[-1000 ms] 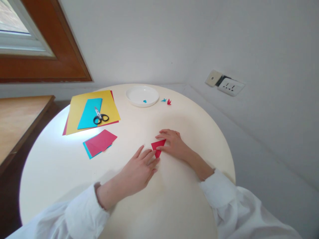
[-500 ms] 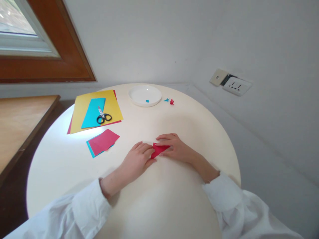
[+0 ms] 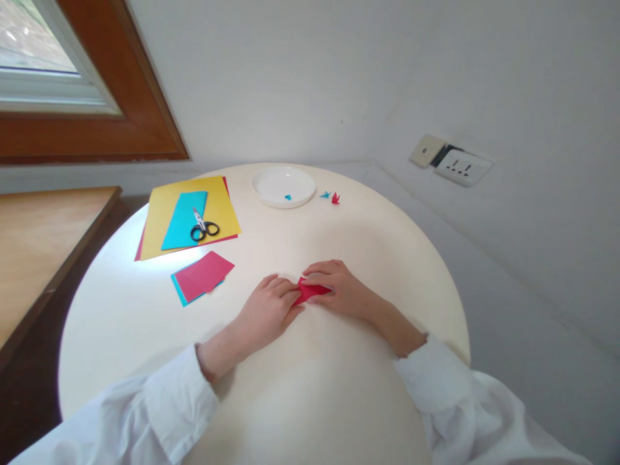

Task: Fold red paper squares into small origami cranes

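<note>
A small red folded paper [image 3: 310, 292] lies on the white round table between my two hands. My left hand [image 3: 269, 303] grips its left end, thumb below and fingers curled above. From the other side, my right hand [image 3: 343, 289] holds the paper between thumb and fingers. Part of the paper is hidden under the fingertips. Beyond my hands stand a tiny blue paper crane [image 3: 325, 195] and a tiny red paper crane [image 3: 336, 199].
A white plate [image 3: 264, 192] holds a small blue paper piece [image 3: 288, 197]. Scissors [image 3: 203, 228] lie on blue paper [image 3: 179, 223] over a yellow sheet [image 3: 159, 206]. Closer to me are red [image 3: 201, 278] and blue cut papers. A wall socket [image 3: 462, 166] is at right.
The red paper has been turned from a downward-pointing triangle and now looks flatter and narrower. My left fingers went from spread out to curled on it. The view shifted slightly.
</note>
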`<state>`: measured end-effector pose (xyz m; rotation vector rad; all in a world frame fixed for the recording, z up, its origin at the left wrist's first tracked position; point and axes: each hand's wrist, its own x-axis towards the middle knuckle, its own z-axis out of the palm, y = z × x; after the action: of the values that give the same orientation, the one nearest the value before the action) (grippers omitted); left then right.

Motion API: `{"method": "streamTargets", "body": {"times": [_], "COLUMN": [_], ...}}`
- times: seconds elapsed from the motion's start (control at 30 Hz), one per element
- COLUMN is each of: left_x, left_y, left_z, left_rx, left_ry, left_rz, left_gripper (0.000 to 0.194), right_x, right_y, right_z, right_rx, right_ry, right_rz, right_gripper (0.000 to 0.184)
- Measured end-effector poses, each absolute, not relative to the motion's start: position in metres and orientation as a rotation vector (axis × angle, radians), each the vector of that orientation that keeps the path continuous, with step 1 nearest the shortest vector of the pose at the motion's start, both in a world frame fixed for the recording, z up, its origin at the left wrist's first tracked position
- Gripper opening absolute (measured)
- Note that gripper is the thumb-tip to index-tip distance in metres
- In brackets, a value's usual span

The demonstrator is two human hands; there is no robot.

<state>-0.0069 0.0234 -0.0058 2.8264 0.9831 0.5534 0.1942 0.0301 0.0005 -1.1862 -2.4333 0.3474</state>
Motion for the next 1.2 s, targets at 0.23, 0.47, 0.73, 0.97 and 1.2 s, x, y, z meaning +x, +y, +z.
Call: {"method": "streamTargets", "body": {"times": [0.23,0.47,0.73,0.97,1.2], "left_x": [-0.005,-0.003,-0.006,-0.008,-0.009], "left_y": [0.025,0.025,0.026,0.028,0.028], "left_z": [-0.004,-0.004,-0.005,-0.010,-0.010], "left_rx": [2.870,2.858,2.809,2.633,2.526], "left_ry": [0.970,0.971,0.972,1.116,1.142], "left_rz": [0.547,0.569,0.642,0.772,0.876], "left_gripper": [0.021,0.020,0.021,0.023,0.020], "right_x": [0.194,0.194,0.193,0.187,0.180], "right_y": [0.032,0.029,0.030,0.027,0.023], "right_z": [-0.001,0.001,0.001,0.000,0.000], "right_rx": [-1.134,-1.099,-1.046,-1.027,-1.003], "right_ry": [-2.436,-2.449,-2.449,-2.365,-2.270], "right_rz": [0.313,0.324,0.282,0.122,0.144], "right_gripper": [0.016,0.017,0.017,0.018,0.014]}}
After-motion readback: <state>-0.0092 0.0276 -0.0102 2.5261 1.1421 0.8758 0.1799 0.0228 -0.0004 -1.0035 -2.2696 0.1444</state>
